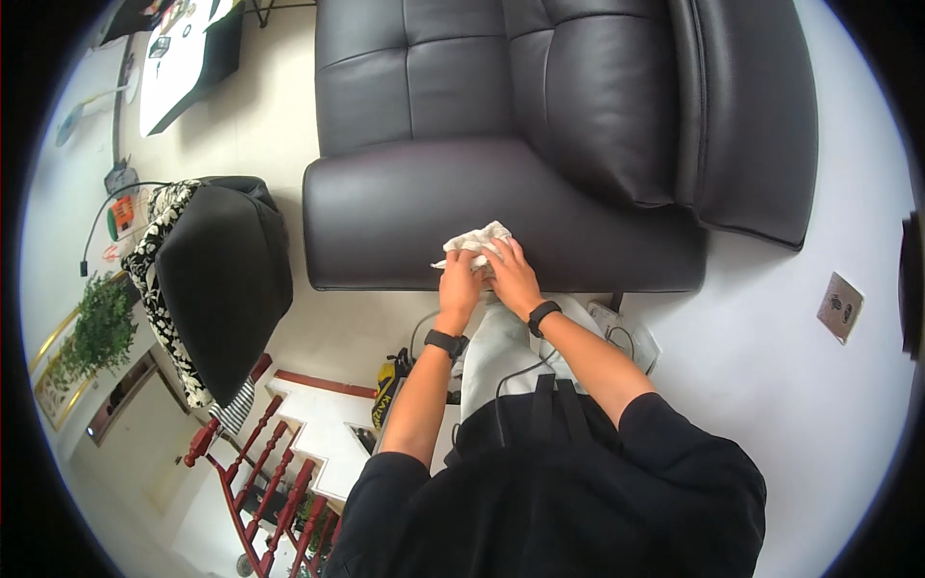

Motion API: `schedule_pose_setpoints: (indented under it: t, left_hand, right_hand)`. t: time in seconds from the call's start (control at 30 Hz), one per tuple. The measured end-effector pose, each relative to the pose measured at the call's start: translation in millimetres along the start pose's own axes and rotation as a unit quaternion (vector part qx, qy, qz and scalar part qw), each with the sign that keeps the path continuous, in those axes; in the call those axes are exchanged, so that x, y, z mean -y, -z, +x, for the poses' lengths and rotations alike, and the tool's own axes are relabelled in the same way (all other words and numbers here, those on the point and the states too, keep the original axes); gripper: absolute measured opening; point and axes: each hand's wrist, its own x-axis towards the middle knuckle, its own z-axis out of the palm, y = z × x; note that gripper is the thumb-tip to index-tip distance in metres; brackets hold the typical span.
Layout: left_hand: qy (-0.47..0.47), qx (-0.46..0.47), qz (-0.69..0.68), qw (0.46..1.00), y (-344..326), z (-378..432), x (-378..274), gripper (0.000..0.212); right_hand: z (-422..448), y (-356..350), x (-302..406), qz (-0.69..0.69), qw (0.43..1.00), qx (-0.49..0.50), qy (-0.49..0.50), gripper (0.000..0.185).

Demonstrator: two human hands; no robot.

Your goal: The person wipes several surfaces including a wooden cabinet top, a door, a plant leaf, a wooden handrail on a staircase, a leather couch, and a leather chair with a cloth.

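A crumpled off-white cloth (pixel 477 237) lies bunched on the armrest (pixel 405 209) of a black leather sofa, close to the armrest's outer edge. My left hand (pixel 459 280) grips the cloth from its near left side. From the right, my right hand (pixel 513 273) holds the same cloth, its fingers spread over the fabric. The two hands almost meet, and part of the cloth is hidden under them. Beyond the armrest are the tufted seat (pixel 448 72) and a padded back cushion (pixel 607 108).
A black chair (pixel 217 282) draped with floral fabric stands at left. Red stair railings (pixel 267 477) are at lower left, and a white-topped table (pixel 170 79) is at upper left. A wall socket plate (pixel 840 307) is on the white wall at right. A cable (pixel 506 383) hangs before me.
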Motion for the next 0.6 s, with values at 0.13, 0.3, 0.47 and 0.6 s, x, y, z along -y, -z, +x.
schedule_pose_setpoints:
  t: [0.13, 0.3, 0.47, 0.6]
  left_hand:
    - [-0.038, -0.058, -0.027, 0.997, -21.1, 18.9, 10.1, 0.039]
    - [-0.108, -0.081, -0.070, 0.988, -70.9, 47.1, -35.6, 0.043]
    - [-0.176, -0.018, -0.105, 0.979, -126.2, 48.2, -88.9, 0.043]
    - [-0.174, 0.060, -0.120, 0.976, -145.3, 25.3, -97.2, 0.043]
  right_hand:
    - [22.5, -1.5, -15.4, -0.029, 0.999, -0.018, 0.030, 0.059]
    - [28.7, 40.4, -63.8, -0.084, 0.992, -0.086, 0.025, 0.054]
    - [-13.6, 78.7, -113.0, -0.128, 0.984, -0.101, -0.070, 0.056]
    - [-52.5, 86.2, -122.5, -0.149, 0.978, -0.098, -0.106, 0.055]
